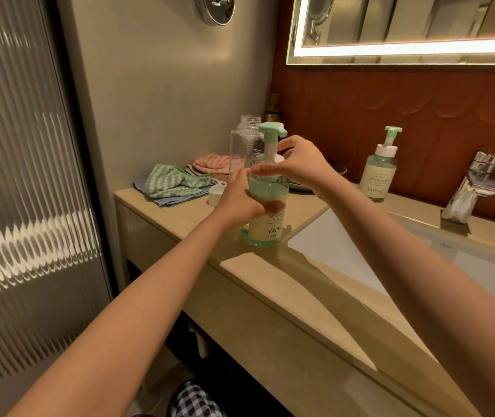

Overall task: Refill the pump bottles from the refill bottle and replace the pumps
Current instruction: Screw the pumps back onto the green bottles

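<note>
Cloths (pixel 177 182), folded in a heap, lie on the countertop (pixel 270 281) well left of the basin (pixel 360 245). A white cap (pixel 217 194) lies nearer the basin, off its bottle. The clear refill bottle (pixel 244 145) stands uncapped and upright behind it, judged parked there within reach; its contents cannot be told.

The left hand (pixel 240 197) grips the body of the pump bottle (pixel 267 206), fingers wrapped round its far side, judged to brace it against turning. This bottle stands on the countertop at the basin's left front corner, filled with green liquid to about the shoulder. Its long axis is vertical. The pump head (pixel 271 130) is seated on top, nozzle pointing right.

The right hand (pixel 297 164) has its fingers closed round the white collar (pixel 270 164), judged to be screwing the pump home.

A second pump bottle (pixel 378 173), pump fitted, stands upright behind the basin, left of the faucet (pixel 475 188).
</note>
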`<action>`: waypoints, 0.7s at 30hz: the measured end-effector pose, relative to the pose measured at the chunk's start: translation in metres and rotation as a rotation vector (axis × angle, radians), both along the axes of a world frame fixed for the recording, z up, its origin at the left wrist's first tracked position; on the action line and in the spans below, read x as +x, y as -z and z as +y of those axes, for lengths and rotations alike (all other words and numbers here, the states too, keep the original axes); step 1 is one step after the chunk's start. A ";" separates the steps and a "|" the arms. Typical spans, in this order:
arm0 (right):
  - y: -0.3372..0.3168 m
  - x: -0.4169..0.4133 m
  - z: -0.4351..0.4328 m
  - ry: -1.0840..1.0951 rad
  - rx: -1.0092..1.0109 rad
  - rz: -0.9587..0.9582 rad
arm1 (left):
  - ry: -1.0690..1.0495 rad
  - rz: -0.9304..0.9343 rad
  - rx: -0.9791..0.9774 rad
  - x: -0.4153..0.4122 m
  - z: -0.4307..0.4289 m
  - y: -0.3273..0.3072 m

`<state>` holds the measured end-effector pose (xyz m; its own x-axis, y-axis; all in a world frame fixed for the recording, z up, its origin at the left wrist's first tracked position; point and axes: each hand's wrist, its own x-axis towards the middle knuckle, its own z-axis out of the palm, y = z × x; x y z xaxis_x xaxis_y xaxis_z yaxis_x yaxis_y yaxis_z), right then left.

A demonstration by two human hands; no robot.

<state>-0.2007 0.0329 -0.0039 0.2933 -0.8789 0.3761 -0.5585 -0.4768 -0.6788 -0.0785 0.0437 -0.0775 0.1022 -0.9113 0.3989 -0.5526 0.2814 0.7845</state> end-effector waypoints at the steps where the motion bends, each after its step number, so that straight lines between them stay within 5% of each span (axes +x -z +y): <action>1: 0.000 0.000 0.001 -0.103 0.073 -0.041 | -0.002 -0.005 0.000 0.000 -0.001 0.000; 4: 0.002 -0.007 0.001 -0.329 0.230 -0.160 | -0.014 0.000 0.008 0.001 -0.001 0.001; 11: 0.007 -0.001 -0.006 0.048 -0.089 0.030 | -0.014 -0.020 0.019 0.002 -0.003 0.002; 17: -0.002 -0.012 0.002 -0.386 0.308 -0.171 | -0.021 -0.051 0.074 -0.002 0.001 0.000; 21: -0.001 -0.013 0.003 -0.217 0.088 -0.008 | -0.026 -0.021 0.072 -0.002 0.005 -0.002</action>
<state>-0.2136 0.0357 -0.0025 0.4763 -0.8251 0.3038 -0.4441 -0.5240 -0.7268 -0.0801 0.0491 -0.0753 0.1185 -0.9348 0.3348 -0.5752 0.2102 0.7905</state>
